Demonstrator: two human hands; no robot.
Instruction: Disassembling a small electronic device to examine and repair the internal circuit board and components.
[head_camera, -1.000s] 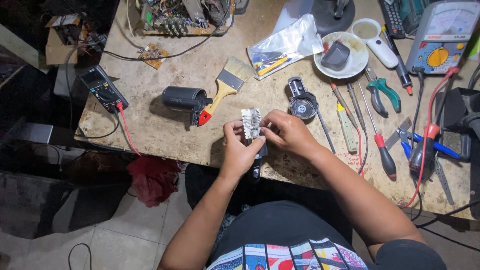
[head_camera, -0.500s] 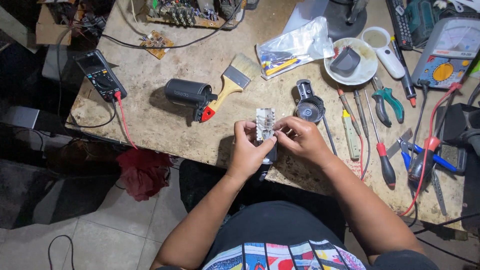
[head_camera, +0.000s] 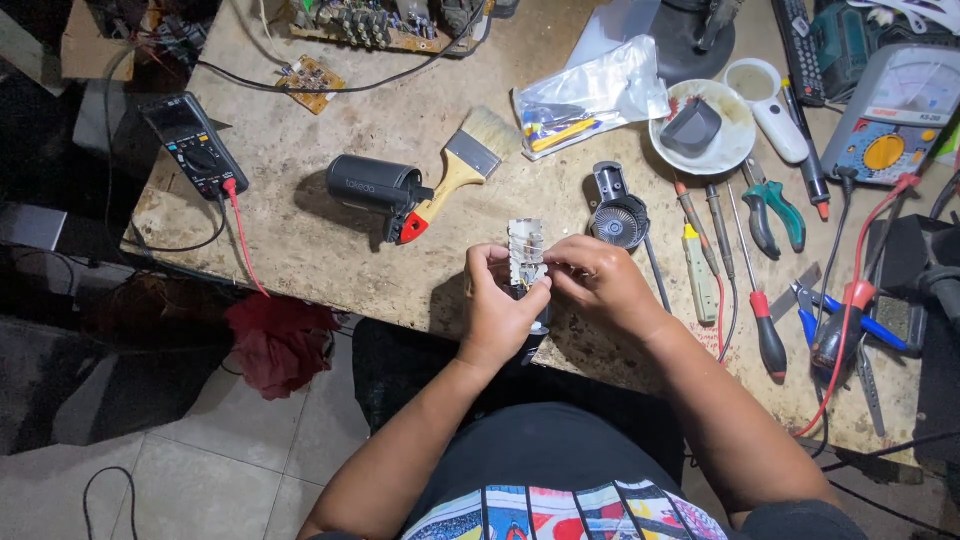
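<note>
Both my hands hold a small silvery heating coil part (head_camera: 525, 250) upright over the front edge of the workbench (head_camera: 300, 250). My left hand (head_camera: 500, 315) grips its lower end from the left. My right hand (head_camera: 605, 285) pinches its right side with the fingertips. A dark piece below the part is mostly hidden by my left hand. Just right of the hands lies a round black fan housing (head_camera: 617, 218).
On the bench lie a black cylinder (head_camera: 372, 186), a paintbrush (head_camera: 465, 165), a clear plastic bag (head_camera: 590, 95), a white dish (head_camera: 703, 125), screwdrivers (head_camera: 755, 280), green-handled pliers (head_camera: 775, 210), two multimeters (head_camera: 190, 145) (head_camera: 890, 115) and circuit boards (head_camera: 312, 82). A red cloth (head_camera: 280, 340) lies below.
The view has shifted slightly, so the bench sits a little differently in the frame. My hands keep their grip on the coil part and have turned it only a little.
</note>
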